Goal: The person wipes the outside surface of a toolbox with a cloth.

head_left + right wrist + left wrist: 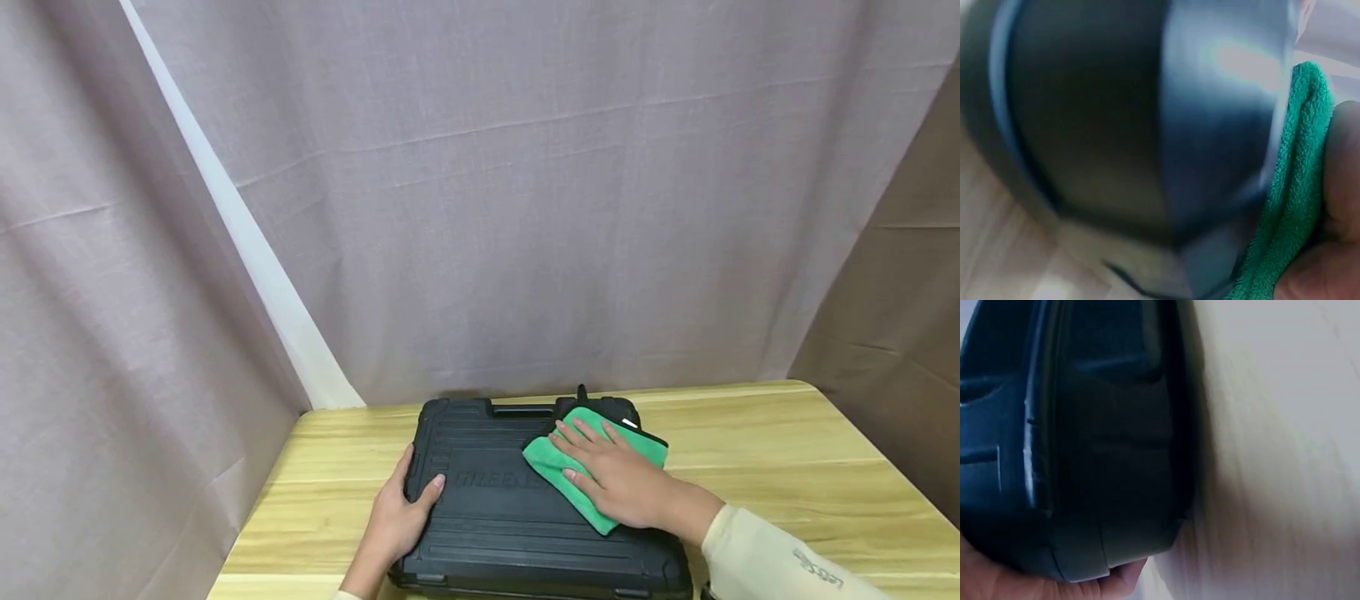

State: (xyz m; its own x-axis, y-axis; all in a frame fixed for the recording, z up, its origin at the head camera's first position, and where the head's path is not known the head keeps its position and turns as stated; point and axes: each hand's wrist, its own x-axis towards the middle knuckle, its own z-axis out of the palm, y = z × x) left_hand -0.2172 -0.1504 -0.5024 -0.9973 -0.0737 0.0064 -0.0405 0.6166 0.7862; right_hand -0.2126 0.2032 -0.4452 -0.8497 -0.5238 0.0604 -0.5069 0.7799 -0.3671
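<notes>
Right fingers [576, 437] flat on green cloth [551, 463], left fingers [400, 475] gripping black case [495, 525], lettering [487, 479] partly covered, seemingly "GREE"

black case [495, 525] of matt ridged plastic, green cloth [577, 492] with fluffy rough pile, smooth wood-grain table [757, 467], woven fabric curtain [525, 233]

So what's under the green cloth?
The black case: the green cloth lies on its upper face, under the right hand. Lettering shows left of the cloth; the patch beneath is covered, so I can't tell whether more lettering continues there.
</notes>
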